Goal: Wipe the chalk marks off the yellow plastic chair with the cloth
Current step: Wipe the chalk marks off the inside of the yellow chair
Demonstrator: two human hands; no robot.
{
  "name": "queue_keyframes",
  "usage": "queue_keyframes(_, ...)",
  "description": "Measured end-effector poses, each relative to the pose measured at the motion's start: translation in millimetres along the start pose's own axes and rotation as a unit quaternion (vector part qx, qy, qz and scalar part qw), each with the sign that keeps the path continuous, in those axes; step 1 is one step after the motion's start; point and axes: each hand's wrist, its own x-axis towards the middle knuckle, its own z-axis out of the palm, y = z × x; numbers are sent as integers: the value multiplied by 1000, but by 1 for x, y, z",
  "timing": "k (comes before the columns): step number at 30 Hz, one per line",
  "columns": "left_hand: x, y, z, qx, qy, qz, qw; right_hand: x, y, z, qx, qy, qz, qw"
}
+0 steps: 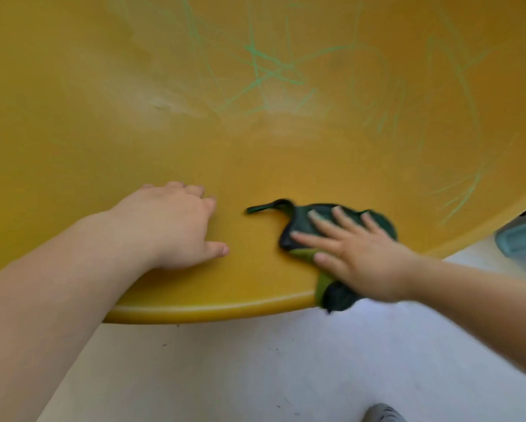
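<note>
Yellow chair seat [255,166]: cloth [304,222] under right hand [359,254], loop [261,207] leftward.

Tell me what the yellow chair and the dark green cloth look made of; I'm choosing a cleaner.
Yellow moulded chair: seems plastic, smooth semi-gloss; soft sheen, rounded seamless front edge.
Dark green cloth: likely soft fabric, perhaps microfibre, matte; it drapes limply over the edge, with a lighter green side and loop.

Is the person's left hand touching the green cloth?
Apart. The head view shows bare yellow chair between the left hand and the cloth; only the right hand presses flat on the cloth.
</note>
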Motion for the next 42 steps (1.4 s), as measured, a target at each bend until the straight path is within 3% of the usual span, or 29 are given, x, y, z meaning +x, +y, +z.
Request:
queue_keyframes(4,5,5,2,-11,-16,-4,1000,31,110,-31,-71,10,228,971)
queue_keyframes(8,5,-3,8,-23,-38,-20,999,70,122,-39,-73,52,295,951)
queue_keyframes(12,5,-11,8,-39,-38,-25,998,103,55,-31,19,90,215,972)
queue_keyframes(17,3,-14,5,-21,-30,-44,998,113,-50,-22,39,84,0,996)
queue_keyframes(19,0,-22,-3,-15,-28,-69,997,99,-62,-17,24,76,-85,993)
queue_keyframes(21,-5,-41,-12,-12,-32,-104,994,84,-47,-15,9,57,-114,992)
queue_keyframes(24,-16,-73,-15,15,-33,-144,989,90,12,-21,-6,67,29,997)
queue_keyframes(27,-19,-76,-9,37,-37,-130,990,128,73,-46,-7,122,224,967)
queue_keyframes(30,-14,-68,-7,32,-38,-116,992,177,81,-70,20,181,269,946)
queue_keyframes(33,-9,-66,-7,39,-36,-119,991,218,38,-82,52,219,221,949)
queue_keyframes(36,-7,-67,-10,38,-25,-119,992,231,-19,-83,52,234,100,966)
queue_keyframes(39,-7,-67,-14,29,-14,-123,992,208,-72,-66,25,187,-64,980)
queue_keyframes(42,-9,-67,-17,24,-11,-127,992,157,-102,-43,0,119,-209,971)
